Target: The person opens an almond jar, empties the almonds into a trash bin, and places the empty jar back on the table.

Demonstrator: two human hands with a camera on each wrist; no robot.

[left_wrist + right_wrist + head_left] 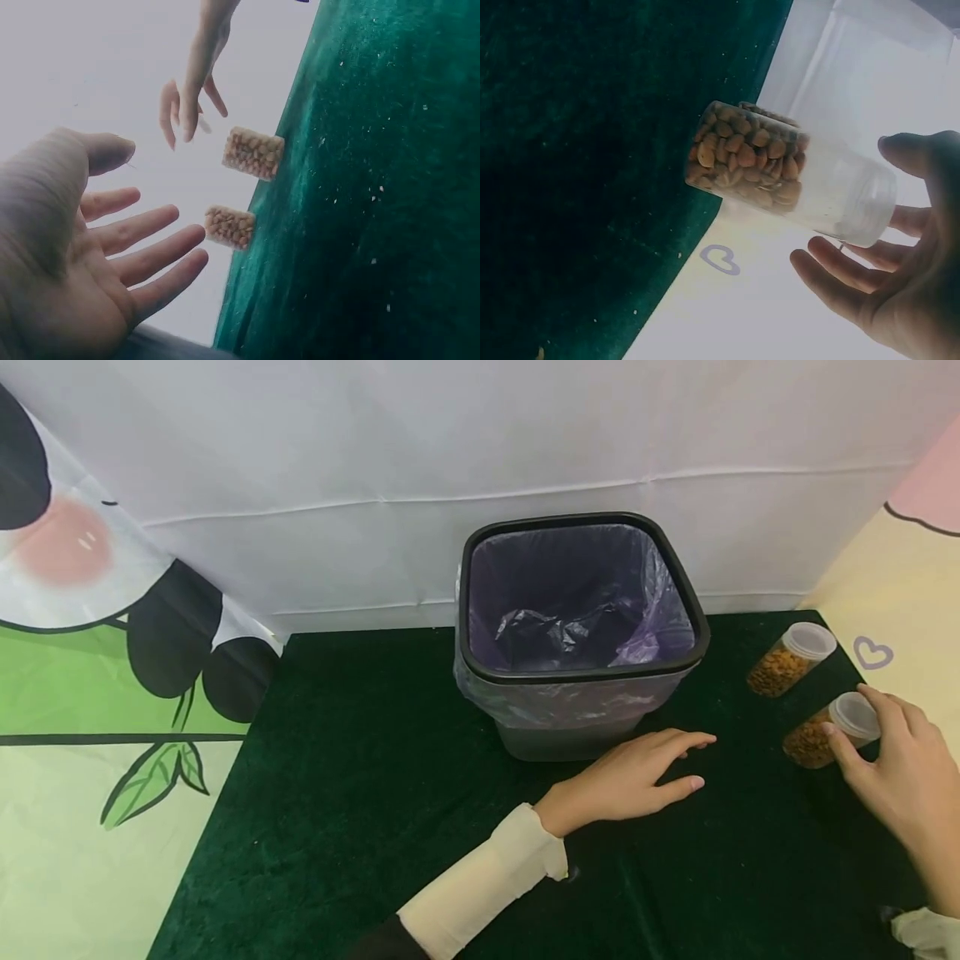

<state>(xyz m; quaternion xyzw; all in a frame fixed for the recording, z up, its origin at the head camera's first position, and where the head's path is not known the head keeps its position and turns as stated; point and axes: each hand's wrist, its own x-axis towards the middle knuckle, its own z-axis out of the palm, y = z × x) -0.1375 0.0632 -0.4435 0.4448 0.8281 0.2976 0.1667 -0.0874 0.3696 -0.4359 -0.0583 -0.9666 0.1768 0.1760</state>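
A clear plastic jar (810,742) with a white lid, part filled with small brown nut-like pieces, stands on the green cloth at the right. My right hand (911,768) is around its lid, thumb on one side and fingers on the other. In the right wrist view, a gap shows between the thumb (907,154) and the lid (874,202). Just behind stands a second, similar jar (780,670). My left hand (626,779) hovers palm down in front of the bin, fingers extended toward the jars and holding nothing. The left wrist view shows its fingers spread.
A grey bin (570,743) with a black rim and a purple-tinted plastic liner stands at the back centre. Dark green cloth (360,793) covers the table. A white sheet (337,560) hangs behind, with printed cartoon sheets at both sides.
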